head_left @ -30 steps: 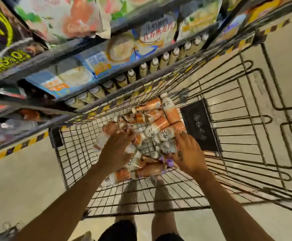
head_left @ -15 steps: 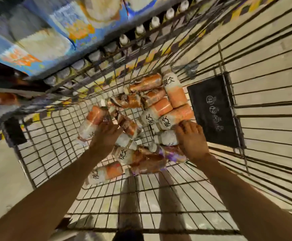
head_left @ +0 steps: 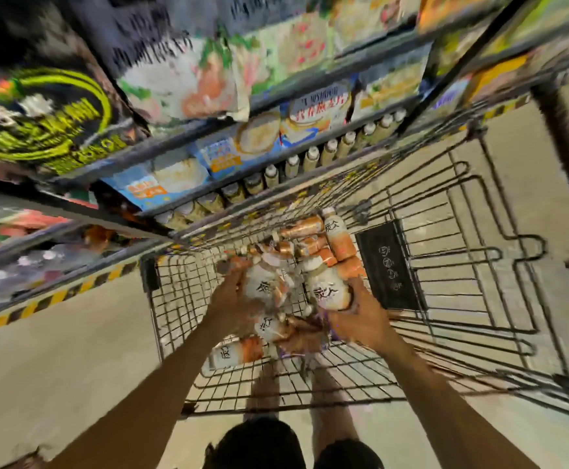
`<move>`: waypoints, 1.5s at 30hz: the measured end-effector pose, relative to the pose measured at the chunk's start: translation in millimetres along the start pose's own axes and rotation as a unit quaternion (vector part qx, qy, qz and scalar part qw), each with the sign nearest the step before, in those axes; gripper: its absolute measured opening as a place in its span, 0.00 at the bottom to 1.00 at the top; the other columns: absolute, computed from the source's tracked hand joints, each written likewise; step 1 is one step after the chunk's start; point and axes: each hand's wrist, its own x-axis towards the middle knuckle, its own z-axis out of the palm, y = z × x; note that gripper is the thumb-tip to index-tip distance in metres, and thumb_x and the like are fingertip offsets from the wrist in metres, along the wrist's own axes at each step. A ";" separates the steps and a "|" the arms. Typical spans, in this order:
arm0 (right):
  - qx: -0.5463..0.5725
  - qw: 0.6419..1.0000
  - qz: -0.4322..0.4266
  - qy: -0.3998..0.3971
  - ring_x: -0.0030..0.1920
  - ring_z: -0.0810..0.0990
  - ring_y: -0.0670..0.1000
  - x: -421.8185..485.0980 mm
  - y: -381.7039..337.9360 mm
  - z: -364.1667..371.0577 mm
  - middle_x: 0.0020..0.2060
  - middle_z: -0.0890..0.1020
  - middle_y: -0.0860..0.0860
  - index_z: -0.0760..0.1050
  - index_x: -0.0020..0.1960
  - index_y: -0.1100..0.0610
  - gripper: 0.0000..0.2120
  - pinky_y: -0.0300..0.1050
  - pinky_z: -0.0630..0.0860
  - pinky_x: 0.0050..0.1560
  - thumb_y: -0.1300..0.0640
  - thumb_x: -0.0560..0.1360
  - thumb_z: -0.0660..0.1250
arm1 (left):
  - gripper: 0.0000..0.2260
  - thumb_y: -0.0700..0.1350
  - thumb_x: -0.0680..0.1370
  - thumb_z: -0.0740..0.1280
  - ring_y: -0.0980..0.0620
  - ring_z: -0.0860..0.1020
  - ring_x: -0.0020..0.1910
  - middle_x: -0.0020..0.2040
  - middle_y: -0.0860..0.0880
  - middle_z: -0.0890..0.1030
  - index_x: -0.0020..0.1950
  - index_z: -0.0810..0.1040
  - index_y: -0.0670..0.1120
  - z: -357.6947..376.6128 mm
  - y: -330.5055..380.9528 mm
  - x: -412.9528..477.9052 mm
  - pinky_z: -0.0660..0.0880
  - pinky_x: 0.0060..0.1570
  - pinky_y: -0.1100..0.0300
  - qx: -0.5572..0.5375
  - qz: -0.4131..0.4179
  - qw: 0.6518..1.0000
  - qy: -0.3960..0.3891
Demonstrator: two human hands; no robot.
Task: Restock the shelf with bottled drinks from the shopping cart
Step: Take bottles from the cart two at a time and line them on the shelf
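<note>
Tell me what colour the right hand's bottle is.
The bottle is white and orange with black writing, best seen in the head view.

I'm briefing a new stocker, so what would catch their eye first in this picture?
Both hands are down in the wire shopping cart at centre: the left hand grips one orange-and-white bottle, the right hand holds a second bottle. Behind them a heap of matching bottles lies on the cart floor, and a row of white-capped bottles lines the shelf just beyond.

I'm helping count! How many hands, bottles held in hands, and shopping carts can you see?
Hands: 2, left hand and right hand
Held bottles: 2, left bottle and right bottle
Carts: 1, the shopping cart
Total: 5
</note>
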 end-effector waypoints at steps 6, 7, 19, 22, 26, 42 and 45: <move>0.246 0.967 -0.055 -0.035 0.46 0.84 0.53 -108.9 -92.1 -7.2 0.50 0.86 0.51 0.73 0.60 0.42 0.21 0.44 0.80 0.40 0.64 0.76 0.71 | 0.17 0.37 0.83 0.62 0.63 0.82 0.30 0.31 0.64 0.83 0.61 0.67 0.59 -25.9 64.5 -120.5 0.79 0.30 0.64 -0.276 0.027 0.960 -0.034; 0.277 0.958 -0.062 -0.035 0.46 0.83 0.50 -126.6 -101.7 -7.5 0.49 0.86 0.48 0.74 0.62 0.44 0.20 0.46 0.79 0.45 0.64 0.77 0.70 | 0.17 0.39 0.83 0.64 0.62 0.82 0.32 0.35 0.61 0.84 0.62 0.68 0.60 -30.9 63.5 -130.2 0.80 0.32 0.61 -0.288 0.025 0.957 -0.027; 0.398 0.895 -0.169 -0.109 0.54 0.83 0.56 -283.9 -117.7 19.9 0.58 0.84 0.59 0.77 0.65 0.54 0.23 0.57 0.81 0.51 0.55 0.70 0.72 | 0.22 0.49 0.77 0.66 0.42 0.83 0.50 0.58 0.37 0.82 0.69 0.75 0.41 -44.7 25.3 -288.9 0.83 0.47 0.48 -0.456 0.114 0.882 -0.042; 0.376 0.898 -0.198 -0.114 0.57 0.84 0.59 -311.9 -113.4 37.4 0.60 0.85 0.58 0.75 0.67 0.54 0.26 0.66 0.80 0.58 0.55 0.71 0.75 | 0.22 0.48 0.79 0.66 0.39 0.82 0.57 0.63 0.38 0.82 0.72 0.71 0.45 -43.3 1.1 -324.9 0.81 0.51 0.43 -0.465 0.144 0.873 -0.021; 0.358 0.898 -0.221 -0.130 0.60 0.84 0.60 -344.6 -113.8 69.7 0.61 0.84 0.58 0.73 0.70 0.54 0.26 0.67 0.80 0.58 0.56 0.73 0.75 | 0.22 0.48 0.79 0.66 0.40 0.82 0.59 0.64 0.39 0.81 0.73 0.71 0.47 -46.3 -32.2 -374.5 0.80 0.54 0.43 -0.473 0.160 0.866 0.010; 0.236 0.898 -0.314 -0.196 0.57 0.86 0.57 -427.2 -228.7 242.0 0.57 0.87 0.55 0.74 0.69 0.54 0.40 0.61 0.80 0.61 0.48 0.60 0.83 | 0.28 0.46 0.72 0.75 0.41 0.81 0.61 0.63 0.41 0.82 0.71 0.73 0.49 -190.4 -159.7 -497.7 0.80 0.52 0.49 -0.479 0.241 0.828 0.164; 0.227 0.889 -0.344 -0.198 0.56 0.86 0.57 -439.3 -270.9 291.9 0.55 0.87 0.57 0.75 0.66 0.57 0.39 0.56 0.81 0.56 0.48 0.58 0.82 | 0.30 0.48 0.70 0.78 0.41 0.82 0.59 0.63 0.40 0.82 0.71 0.74 0.48 -249.2 -185.5 -514.2 0.81 0.50 0.48 -0.465 0.261 0.824 0.190</move>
